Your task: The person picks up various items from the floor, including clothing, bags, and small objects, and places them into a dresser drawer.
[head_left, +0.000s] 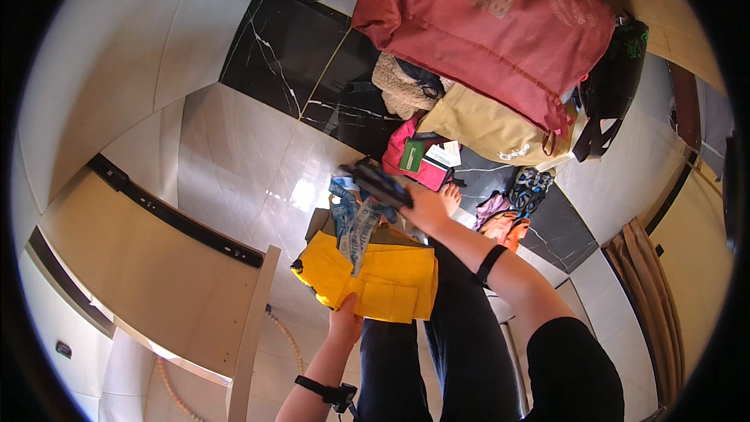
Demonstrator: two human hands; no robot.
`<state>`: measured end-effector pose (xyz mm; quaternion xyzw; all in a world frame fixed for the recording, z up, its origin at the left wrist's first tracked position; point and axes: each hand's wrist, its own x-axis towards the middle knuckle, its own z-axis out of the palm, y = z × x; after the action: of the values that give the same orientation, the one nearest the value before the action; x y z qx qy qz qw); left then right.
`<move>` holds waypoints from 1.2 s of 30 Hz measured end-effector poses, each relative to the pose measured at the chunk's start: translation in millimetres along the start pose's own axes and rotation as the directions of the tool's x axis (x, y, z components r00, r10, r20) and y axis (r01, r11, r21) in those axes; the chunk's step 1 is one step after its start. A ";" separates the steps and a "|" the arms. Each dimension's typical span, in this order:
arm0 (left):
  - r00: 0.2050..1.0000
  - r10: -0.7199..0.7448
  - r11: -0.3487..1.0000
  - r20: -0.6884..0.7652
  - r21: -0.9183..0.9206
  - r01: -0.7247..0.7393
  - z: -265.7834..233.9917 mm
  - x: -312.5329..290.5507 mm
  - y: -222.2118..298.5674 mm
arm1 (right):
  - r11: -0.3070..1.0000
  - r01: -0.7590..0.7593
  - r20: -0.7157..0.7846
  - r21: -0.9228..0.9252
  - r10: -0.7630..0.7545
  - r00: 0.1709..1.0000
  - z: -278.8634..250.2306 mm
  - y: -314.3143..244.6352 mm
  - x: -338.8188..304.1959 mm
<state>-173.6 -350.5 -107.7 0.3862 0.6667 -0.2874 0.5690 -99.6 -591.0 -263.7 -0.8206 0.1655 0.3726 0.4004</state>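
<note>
A folded bright yellow piece, maybe a cloth bag [391,270], lies across the front of my thighs. My left hand [348,320] grips its lower edge, thumb on top and the other fingers mostly hidden underneath. In my right hand [426,207] is a dark, oblong object [381,185], too blurred to name. Blue and pale grey printed straps [358,238] hang beside it and drape over the yellow fabric; whether the right hand also holds them I cannot tell. Something olive-brown [319,223] shows behind the yellow fabric.
Ahead stand a large red bag [484,23], a tan bag [484,125] and a black bag [613,101]. A pink bag [398,148] with a green card lies before them. Sandals [531,187] and an orange item [506,228] are right of my bare foot. An open drawer [156,242] juts in from the left.
</note>
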 end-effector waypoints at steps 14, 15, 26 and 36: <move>1.000 0.001 0.996 0.006 0.091 -0.002 -0.4 0.2 -2.6 | 0.666 -0.610 -0.230 0.429 0.733 0.640 -6.1 54.9 91.0; 1.000 0.001 0.996 0.012 0.086 -0.002 1.4 -1.8 -2.0 | 0.756 -0.534 -0.284 0.379 0.644 0.710 -9.0 58.3 83.8; 0.982 0.108 0.936 0.157 0.317 -0.154 0.5 -65.1 -11.0 | 0.801 -0.112 -0.195 0.587 0.275 0.941 -104.1 -26.5 -75.7; 0.830 0.298 0.786 0.472 0.372 -0.494 -36.9 -206.6 9.7 | 0.722 0.041 -0.229 0.691 0.165 0.959 -223.1 -184.8 -279.0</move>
<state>-174.0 -353.7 102.3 0.5834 0.3495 -0.3850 0.6240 -73.6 -657.2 132.1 -0.6501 0.3733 0.1802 0.6368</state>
